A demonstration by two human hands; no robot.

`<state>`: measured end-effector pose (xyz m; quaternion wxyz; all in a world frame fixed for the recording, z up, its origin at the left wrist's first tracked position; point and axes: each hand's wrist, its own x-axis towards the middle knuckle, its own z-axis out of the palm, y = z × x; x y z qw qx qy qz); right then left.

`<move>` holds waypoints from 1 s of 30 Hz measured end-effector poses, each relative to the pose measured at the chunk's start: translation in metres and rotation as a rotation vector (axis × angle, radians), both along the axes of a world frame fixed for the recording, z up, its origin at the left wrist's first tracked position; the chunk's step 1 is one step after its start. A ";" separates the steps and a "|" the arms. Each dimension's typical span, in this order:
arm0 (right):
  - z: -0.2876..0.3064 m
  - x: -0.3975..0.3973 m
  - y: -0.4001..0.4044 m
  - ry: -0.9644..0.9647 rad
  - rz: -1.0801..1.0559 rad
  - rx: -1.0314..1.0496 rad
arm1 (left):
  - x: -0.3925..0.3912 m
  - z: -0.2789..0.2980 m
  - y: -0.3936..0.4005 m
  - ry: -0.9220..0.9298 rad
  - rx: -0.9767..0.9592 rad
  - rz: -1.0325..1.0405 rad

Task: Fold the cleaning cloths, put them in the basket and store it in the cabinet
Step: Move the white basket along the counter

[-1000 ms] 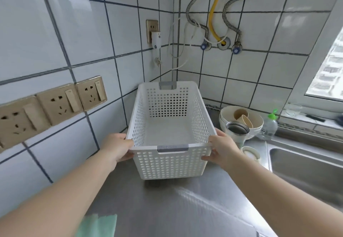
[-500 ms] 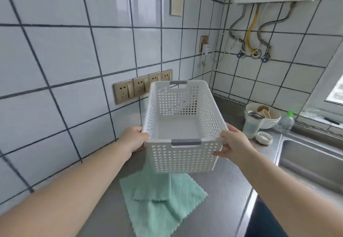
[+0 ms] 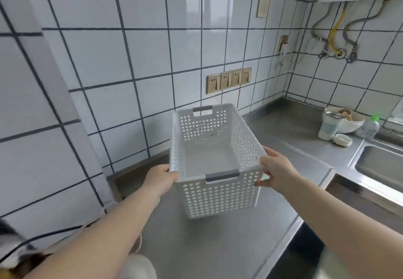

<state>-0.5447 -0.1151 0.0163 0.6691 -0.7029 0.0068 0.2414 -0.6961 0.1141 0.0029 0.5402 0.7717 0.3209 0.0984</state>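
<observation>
While the left hand (image 3: 160, 177) grips the near left corner of the white basket (image 3: 216, 160) and the right hand (image 3: 275, 170) grips its near right corner, fingers curled round the rim, the basket hangs above the steel counter (image 3: 218, 246), nothing inside it. A sink (image 3: 379, 169) lies at the right.

basket (image 3: 218, 169) empty | both hands grip rim | above steel counter (image 3: 294, 139)
</observation>
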 end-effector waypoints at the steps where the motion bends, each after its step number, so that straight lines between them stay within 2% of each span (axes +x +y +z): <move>1: -0.005 -0.008 0.009 0.007 0.010 0.015 | -0.014 -0.003 0.004 0.003 0.002 0.022; 11: -0.043 -0.031 0.070 0.104 0.063 0.008 | -0.083 -0.025 0.019 0.011 -0.016 0.172; 20: -0.042 -0.013 0.110 0.061 0.225 -0.093 | -0.100 -0.039 0.018 0.074 -0.080 0.153; 30: -0.070 0.018 0.131 0.156 0.318 -0.115 | -0.089 -0.047 0.029 0.119 -0.100 0.216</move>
